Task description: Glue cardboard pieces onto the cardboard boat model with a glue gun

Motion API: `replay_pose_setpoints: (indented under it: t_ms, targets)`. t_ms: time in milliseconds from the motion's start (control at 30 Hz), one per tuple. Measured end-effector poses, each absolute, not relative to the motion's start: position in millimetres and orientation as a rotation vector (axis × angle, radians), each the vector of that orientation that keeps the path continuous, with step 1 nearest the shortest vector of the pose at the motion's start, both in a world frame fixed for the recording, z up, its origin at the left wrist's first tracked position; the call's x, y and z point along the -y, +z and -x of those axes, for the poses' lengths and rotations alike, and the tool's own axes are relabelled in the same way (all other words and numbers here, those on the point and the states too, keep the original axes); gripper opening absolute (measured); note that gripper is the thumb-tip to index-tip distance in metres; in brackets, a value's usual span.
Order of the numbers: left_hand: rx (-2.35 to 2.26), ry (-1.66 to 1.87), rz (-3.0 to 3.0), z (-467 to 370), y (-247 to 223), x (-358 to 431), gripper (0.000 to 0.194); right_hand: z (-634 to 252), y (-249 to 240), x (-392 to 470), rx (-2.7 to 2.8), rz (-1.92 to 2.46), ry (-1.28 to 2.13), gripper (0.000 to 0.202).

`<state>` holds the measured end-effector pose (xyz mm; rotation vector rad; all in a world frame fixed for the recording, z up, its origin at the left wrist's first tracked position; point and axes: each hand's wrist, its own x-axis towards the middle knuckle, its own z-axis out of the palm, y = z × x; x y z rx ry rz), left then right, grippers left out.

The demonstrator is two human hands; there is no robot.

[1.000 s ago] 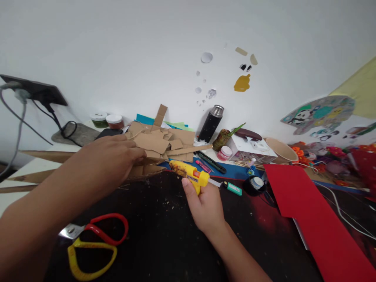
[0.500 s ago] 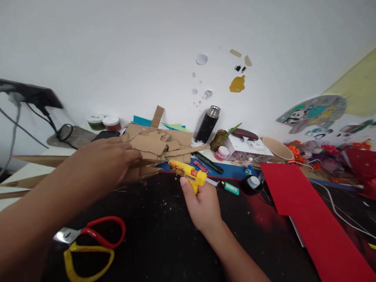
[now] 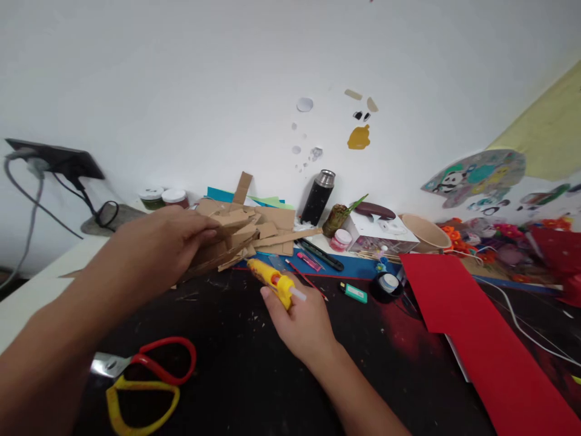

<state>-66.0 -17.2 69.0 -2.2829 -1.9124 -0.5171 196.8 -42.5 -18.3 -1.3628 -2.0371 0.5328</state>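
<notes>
Brown cardboard strips (image 3: 227,243) have tipped up, pinched in the left hand (image 3: 163,239); the right hand (image 3: 303,318), wrapped round a yellow plastic glue gun (image 3: 267,274), has turned, perhaps aligning the 2.

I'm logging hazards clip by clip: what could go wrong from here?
The glue gun in the right hand points toward the cardboard in the left hand; if hot, its tip might burn nearby fingers.
The scissors lie with metal toward the left forearm, which might brush them.
</notes>
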Motion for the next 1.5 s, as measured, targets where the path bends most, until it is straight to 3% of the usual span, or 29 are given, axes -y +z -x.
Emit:
replay_pose_setpoints:
  t_ms: [167, 467, 700, 1500]
  targets:
    - [2.004, -0.672, 2.332, 57, 72, 18, 0.053, -194, -21, 41, 2.337, 1.478, 0.416, 0.024]
    - [2.023, -1.026, 2.417, 45, 64, 14, 0.042, -190, -23, 38, 2.465, 1.564, 0.430, 0.019]
    - [2.052, -1.152, 2.390, 40, 59, 13, 0.040, -190, -27, 39, 2.413, 1.477, 0.545, 0.031]
    - [2.110, -0.997, 2.635, 26, 55, 10, 0.040, -188, -23, 42, 2.397, 1.346, 0.613, 0.021]
